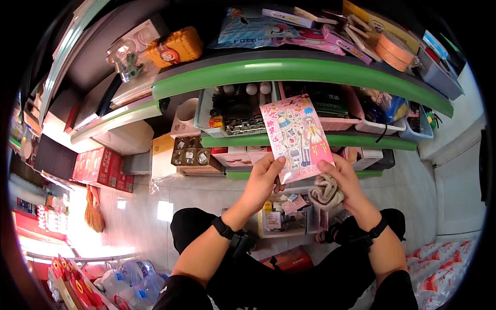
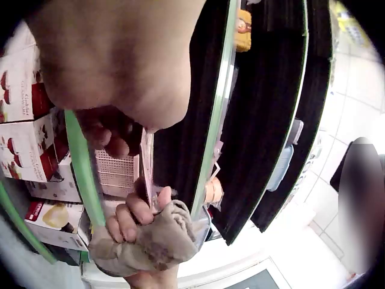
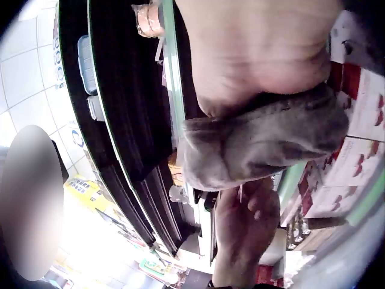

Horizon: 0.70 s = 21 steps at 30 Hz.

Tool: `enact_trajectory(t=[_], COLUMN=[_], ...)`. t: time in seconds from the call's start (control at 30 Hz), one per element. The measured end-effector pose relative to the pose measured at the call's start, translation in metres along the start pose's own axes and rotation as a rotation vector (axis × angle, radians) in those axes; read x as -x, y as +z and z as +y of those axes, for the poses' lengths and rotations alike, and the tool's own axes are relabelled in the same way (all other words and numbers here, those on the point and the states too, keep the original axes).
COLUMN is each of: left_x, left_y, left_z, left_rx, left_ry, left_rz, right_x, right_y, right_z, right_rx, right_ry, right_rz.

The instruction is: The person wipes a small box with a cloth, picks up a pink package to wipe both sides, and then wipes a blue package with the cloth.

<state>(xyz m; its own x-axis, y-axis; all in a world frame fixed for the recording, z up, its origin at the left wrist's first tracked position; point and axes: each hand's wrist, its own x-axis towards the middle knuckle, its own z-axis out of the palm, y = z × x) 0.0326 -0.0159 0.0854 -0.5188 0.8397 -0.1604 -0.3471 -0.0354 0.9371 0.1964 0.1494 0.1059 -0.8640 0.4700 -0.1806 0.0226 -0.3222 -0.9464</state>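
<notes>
A pink sticker booklet [image 1: 297,137] with a drawn girl and small items on its cover is held up before the shelves, slightly tilted. The left hand [image 1: 262,181] pinches its lower left corner, thumb on the front. At the lower right corner the right hand [image 1: 345,181] grips it, also with a crumpled grey-beige cloth [image 1: 325,192] against the palm. In the left wrist view the booklet [image 2: 147,162] appears edge-on and the cloth [image 2: 159,241] hangs at the right hand [image 2: 137,218]. The cloth [image 3: 264,141] hides most right fingers in the right wrist view.
Green-edged shelves [image 1: 289,72] hold packages, tape rolls [image 1: 395,50] and baskets [image 1: 206,111]. Below the hands, a clear bin [image 1: 283,232] of small goods stands on the tiled floor between the knees. Plastic bottles [image 1: 139,279] lie at lower left, wrapped packs [image 1: 442,268] at lower right.
</notes>
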Motion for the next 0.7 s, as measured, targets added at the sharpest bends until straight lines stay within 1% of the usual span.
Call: enact_trajectory(t=[0.1,0.17,0.23,0.27,0.3,0.37,0.4,0.43,0.5,0.53,0.63,0.67,0.7], left_x=[-0.004,-0.007,-0.01,-0.011,-0.009,-0.012,-0.01,-0.013,-0.015,-0.014,-0.013,-0.013,-0.012], left_y=[-0.006,-0.009,-0.014,-0.016,-0.015,-0.026,-0.024,-0.032,-0.038,-0.04,-0.047,-0.048,-0.049], left_z=[0.001,0.001,0.001,0.003,0.013,0.01,0.015,0.011,0.004,0.001,-0.003,-0.004,-0.004], left_rx=[-0.04,-0.08,0.169,0.292,0.32,0.366,0.398,0.393,0.306,0.271,0.19,0.181,0.175], left_ry=[-0.016,-0.009,0.073,0.113,0.109,0.2,0.146,0.152,0.15,0.145,0.129,0.122,0.113], left_rz=[0.09,0.116,0.087,0.07,0.088,0.029,0.071,0.008,0.057,0.053,0.05,0.049,0.049], right_x=[-0.008,-0.013,-0.022,-0.03,-0.04,-0.059,-0.065,-0.074,-0.091,-0.094,-0.112,-0.116,-0.117], right_y=[-0.017,-0.008,0.009,0.013,0.018,0.032,0.036,0.038,0.044,0.049,0.038,0.031,0.031], right_z=[0.006,0.009,0.006,0.008,0.01,0.014,0.013,0.012,0.01,0.005,0.004,0.003,0.003], right_rx=[-0.029,-0.079,-0.134,-0.174,-0.174,-0.175,-0.222,-0.238,-0.266,-0.248,-0.268,-0.25,-0.231], right_ry=[0.057,0.042,0.02,-0.008,-0.046,-0.13,-0.112,-0.134,-0.172,-0.182,-0.137,-0.145,-0.16], right_rz=[-0.102,-0.075,-0.038,-0.092,-0.079,-0.051,-0.051,-0.046,-0.043,0.028,0.053,-0.013,-0.011])
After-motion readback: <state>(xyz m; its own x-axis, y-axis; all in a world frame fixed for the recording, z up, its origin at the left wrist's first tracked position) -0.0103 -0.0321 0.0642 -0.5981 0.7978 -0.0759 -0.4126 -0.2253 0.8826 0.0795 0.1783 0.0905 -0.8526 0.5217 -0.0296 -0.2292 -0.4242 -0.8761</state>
